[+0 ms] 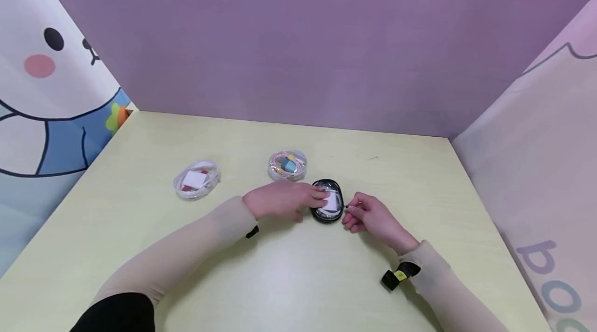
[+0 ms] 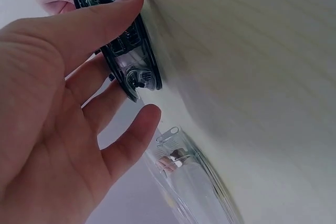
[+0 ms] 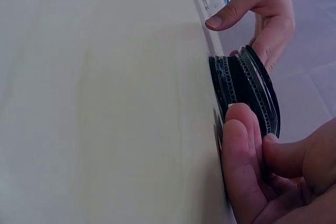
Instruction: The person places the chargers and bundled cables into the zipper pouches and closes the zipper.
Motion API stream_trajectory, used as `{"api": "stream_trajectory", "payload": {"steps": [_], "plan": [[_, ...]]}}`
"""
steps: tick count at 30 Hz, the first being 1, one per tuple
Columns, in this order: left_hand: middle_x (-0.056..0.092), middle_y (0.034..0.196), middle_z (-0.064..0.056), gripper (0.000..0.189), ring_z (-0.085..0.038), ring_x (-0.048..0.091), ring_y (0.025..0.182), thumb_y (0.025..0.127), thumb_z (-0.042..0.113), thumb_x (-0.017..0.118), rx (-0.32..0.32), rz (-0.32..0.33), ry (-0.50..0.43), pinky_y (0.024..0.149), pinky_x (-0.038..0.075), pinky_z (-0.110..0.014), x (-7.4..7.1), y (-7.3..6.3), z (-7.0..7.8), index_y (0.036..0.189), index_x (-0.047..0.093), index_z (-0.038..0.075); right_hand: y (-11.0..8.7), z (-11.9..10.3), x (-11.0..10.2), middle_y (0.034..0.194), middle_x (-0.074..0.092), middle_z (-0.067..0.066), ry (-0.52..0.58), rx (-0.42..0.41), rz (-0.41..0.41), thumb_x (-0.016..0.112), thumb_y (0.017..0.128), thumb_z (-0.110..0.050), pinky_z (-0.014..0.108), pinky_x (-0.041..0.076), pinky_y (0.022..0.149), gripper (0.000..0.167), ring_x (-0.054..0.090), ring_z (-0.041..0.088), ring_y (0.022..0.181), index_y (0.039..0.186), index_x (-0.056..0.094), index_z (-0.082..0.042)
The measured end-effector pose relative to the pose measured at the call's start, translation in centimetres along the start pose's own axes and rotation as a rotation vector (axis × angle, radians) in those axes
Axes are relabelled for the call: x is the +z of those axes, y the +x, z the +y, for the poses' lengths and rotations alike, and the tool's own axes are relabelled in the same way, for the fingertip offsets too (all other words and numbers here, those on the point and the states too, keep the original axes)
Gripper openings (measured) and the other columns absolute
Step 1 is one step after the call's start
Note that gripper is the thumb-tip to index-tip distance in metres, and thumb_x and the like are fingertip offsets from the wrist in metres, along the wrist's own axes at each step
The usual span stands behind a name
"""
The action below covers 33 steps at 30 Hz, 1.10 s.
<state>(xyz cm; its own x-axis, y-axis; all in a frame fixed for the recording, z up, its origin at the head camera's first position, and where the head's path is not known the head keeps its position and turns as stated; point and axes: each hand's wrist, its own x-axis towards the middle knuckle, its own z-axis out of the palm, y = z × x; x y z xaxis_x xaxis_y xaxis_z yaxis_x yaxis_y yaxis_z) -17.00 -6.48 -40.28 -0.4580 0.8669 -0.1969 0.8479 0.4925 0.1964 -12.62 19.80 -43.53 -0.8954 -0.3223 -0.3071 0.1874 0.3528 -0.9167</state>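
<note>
A round clear pouch with black zipper edging (image 1: 328, 219) lies on the table, a white block showing through its top. Fingers of my left hand (image 1: 284, 198) rest on its upper face from the left. In the right wrist view, the left thumb (image 3: 223, 19) points down beside the pouch, apart from it. From the right, my right hand (image 1: 373, 218) pinches the small dark zipper pull (image 1: 346, 207) at the pouch's edge, mostly hidden between thumb and curled fingers. Zipper teeth (image 3: 228, 77) run around the pouch's side above these fingers.
Just behind the left hand lies a clear pouch (image 1: 286, 164) with a pinkish cable and a blue block. Another clear pouch (image 1: 197, 179), with a white block and red bits, lies farther left. A purple panel (image 1: 298, 47) stands along the table's back edge.
</note>
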Motion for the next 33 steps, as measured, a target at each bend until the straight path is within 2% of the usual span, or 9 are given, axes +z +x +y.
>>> {"api": "stream_trajectory", "payload": {"steps": [8,13,18,23,33], "plan": [[0.03,0.159,0.011,0.07,-0.015,0.034,0.143,0.087,0.02,0.078,-0.007,-0.003,0.004,0.096,0.049,-0.033,-0.1,0.2,0.1,0.148,0.046,0.023,-0.3,0.1,-0.1,0.09,0.068,0.019,0.022,0.005,-0.004,0.044,0.103,0.001,0.036,0.059,0.068,0.011,0.068,0.025,0.075,0.099,0.052,0.007],[0.031,0.159,0.01,0.065,-0.015,0.034,0.143,0.09,0.022,0.075,-0.005,0.017,0.003,0.093,0.05,-0.031,0.3,0.1,0.1,0.148,0.047,0.023,-0.6,0.1,0.0,0.088,0.069,0.017,0.019,0.012,-0.021,0.044,0.103,0.002,0.036,0.059,0.068,0.01,0.068,0.025,0.075,0.098,0.052,0.006],[0.033,0.158,0.009,0.062,-0.015,0.033,0.144,0.092,0.022,0.073,-0.006,0.043,0.005,0.095,0.049,-0.03,0.6,0.0,0.2,0.148,0.047,0.022,-0.9,0.2,0.1,0.088,0.069,0.016,0.023,0.011,-0.04,0.045,0.103,0.001,0.036,0.059,0.067,0.01,0.068,0.024,0.074,0.097,0.053,0.005],[0.034,0.157,0.01,0.061,-0.014,0.033,0.144,0.092,0.022,0.073,-0.013,0.061,0.003,0.088,0.052,-0.029,0.7,-0.1,0.4,0.147,0.049,0.022,-1.2,0.2,0.3,0.088,0.069,0.016,0.031,0.027,-0.053,0.046,0.103,0.0,0.036,0.059,0.067,0.01,0.068,0.024,0.075,0.098,0.052,0.005],[0.034,0.158,0.01,0.063,-0.014,0.031,0.145,0.091,0.025,0.073,-0.02,0.065,0.01,0.094,0.05,-0.032,0.6,-0.2,0.7,0.148,0.047,0.02,-1.7,0.1,1.1,0.088,0.07,0.015,0.03,0.031,-0.087,0.047,0.104,-0.002,0.035,0.059,0.067,0.011,0.069,0.024,0.076,0.098,0.054,0.005]]}}
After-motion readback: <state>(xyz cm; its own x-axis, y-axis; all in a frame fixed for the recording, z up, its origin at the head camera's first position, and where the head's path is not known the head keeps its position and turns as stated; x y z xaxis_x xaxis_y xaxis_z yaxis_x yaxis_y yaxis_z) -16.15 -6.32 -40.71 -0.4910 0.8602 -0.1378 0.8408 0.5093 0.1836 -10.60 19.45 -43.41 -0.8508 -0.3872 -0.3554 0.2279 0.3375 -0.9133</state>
